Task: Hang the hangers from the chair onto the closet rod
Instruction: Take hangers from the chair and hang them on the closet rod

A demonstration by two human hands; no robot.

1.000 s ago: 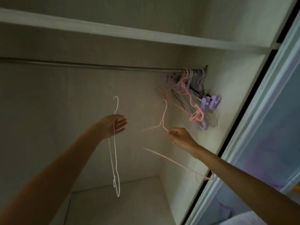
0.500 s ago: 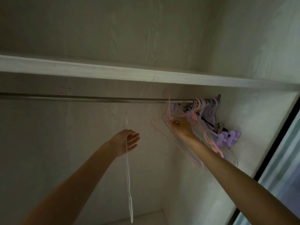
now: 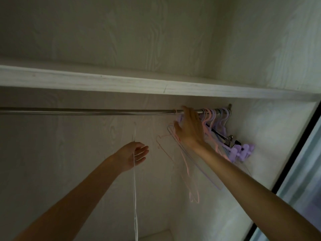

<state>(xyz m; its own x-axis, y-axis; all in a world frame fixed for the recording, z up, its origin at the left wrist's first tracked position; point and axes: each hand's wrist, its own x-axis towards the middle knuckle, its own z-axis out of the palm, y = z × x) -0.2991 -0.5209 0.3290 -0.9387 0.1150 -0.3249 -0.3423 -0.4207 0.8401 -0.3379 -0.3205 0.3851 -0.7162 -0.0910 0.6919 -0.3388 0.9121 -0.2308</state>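
Note:
A steel closet rod (image 3: 86,112) runs left to right under a white shelf. My right hand (image 3: 189,131) reaches up to the rod, its fingertips against it, and holds the neck of a pink wire hanger (image 3: 186,167) whose hook lies over the rod. That hanger's body dangles down below my wrist. My left hand (image 3: 133,155) is lower and to the left, loosely gripping a white wire hanger (image 3: 135,197) seen edge-on, which hangs straight down from it. Several pink and purple hangers (image 3: 217,119) hang bunched at the rod's right end. The chair is out of view.
A white shelf (image 3: 121,82) sits close above the rod. A purple clip hanger (image 3: 243,152) pokes out against the right closet wall. The sliding door edge (image 3: 304,171) is at the far right. The rod's left stretch is bare.
My right hand rose from below the bunched hangers up to the rod, carrying the pink hanger's hook onto it. The left hand rose slightly with the white hanger. My view tilted upward.

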